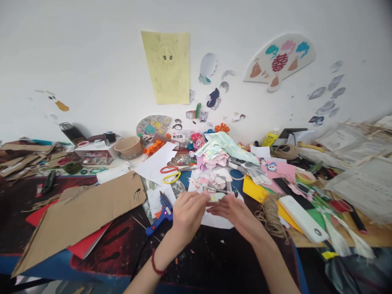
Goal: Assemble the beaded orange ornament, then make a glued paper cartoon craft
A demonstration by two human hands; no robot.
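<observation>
My left hand [188, 212] is closed, fingertips pinching the left end of a small pale green-and-white piece [217, 197], which looks like cloth or paper. My right hand [239, 214] is at its other end, thumb above and longer fingers reaching underneath; that grip is partly blurred. Just beyond lie paper scraps [214, 179] and a heap of patterned cloth [226, 147]. To the left of my left hand, a blue glue gun [161, 218] rests on the dark mat. Scissors with red handles [169, 169] and others with yellow handles [172, 177] lie farther back.
Flat cardboard [92, 212] covers the left side, over a red sheet [88, 245]. At right are a twine bundle [271, 216], a white power bank-like block [303, 218] and plastic-wrapped sheets [361, 179]. A round box [128, 147] stands near the wall.
</observation>
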